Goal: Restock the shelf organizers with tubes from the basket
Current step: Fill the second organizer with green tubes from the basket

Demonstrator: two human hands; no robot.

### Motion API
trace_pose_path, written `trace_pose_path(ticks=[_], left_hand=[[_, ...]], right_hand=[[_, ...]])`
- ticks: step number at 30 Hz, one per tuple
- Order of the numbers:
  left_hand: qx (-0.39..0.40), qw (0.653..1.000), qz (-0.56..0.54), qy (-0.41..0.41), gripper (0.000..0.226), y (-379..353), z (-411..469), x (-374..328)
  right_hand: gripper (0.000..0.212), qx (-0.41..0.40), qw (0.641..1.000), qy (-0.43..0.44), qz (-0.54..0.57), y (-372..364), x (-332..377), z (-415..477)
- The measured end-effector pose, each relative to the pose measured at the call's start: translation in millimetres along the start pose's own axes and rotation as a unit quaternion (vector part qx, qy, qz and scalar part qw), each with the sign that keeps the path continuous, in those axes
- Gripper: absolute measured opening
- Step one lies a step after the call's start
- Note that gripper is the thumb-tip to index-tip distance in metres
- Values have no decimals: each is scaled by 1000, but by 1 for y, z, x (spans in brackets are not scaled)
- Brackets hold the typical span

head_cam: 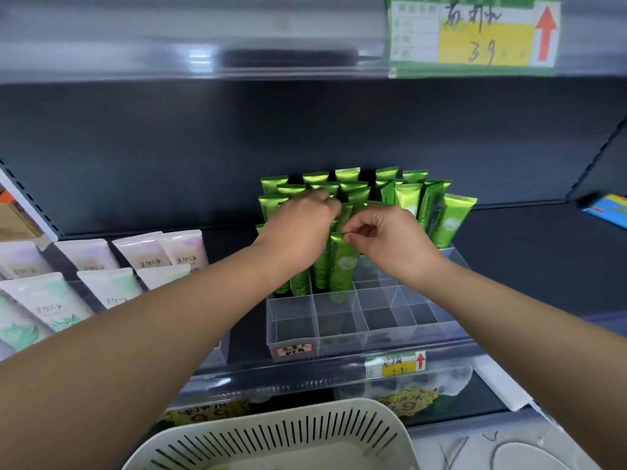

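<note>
Head view: right hand (pixel 390 239) pinches, thumb to forefinger, the top seam of a green tube (pixel 342 262) standing upright in a clear organizer (pixel 339 337) compartment. Just left, left hand (pixel 298 225) curls its fingers over packed tube tops; whether it grips one is unclear. Beyond the fingers, upright tubes (pixel 451 222) fill the rear compartments. A slotted basket (pixel 271 432) sits below the forearms.

Roughly twenty green tubes (pixel 453 218), one clear organizer (pixel 291 322), one basket (pixel 271 432)
</note>
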State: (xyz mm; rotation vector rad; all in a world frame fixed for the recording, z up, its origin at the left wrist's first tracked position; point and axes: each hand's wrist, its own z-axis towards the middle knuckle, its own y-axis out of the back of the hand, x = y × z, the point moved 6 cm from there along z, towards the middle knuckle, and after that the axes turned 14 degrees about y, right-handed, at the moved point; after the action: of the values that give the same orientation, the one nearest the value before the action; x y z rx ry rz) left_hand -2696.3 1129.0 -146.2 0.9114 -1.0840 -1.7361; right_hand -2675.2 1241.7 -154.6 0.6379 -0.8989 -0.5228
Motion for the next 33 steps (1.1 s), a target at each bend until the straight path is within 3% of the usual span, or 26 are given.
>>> trace_pose_path(ticks=[15, 22, 33], left_hand=[[2, 1000, 7, -21, 35, 11, -14, 2], [-39, 997, 51, -31, 35, 27, -29, 2], [-36, 994, 102, -3, 62, 55, -68, 4]], right_hand=[[21, 6, 997, 24, -67, 7, 22, -6], [43, 60, 986, 18, -157, 9, 32, -13], [68, 109, 951, 19, -288, 8, 63, -36]])
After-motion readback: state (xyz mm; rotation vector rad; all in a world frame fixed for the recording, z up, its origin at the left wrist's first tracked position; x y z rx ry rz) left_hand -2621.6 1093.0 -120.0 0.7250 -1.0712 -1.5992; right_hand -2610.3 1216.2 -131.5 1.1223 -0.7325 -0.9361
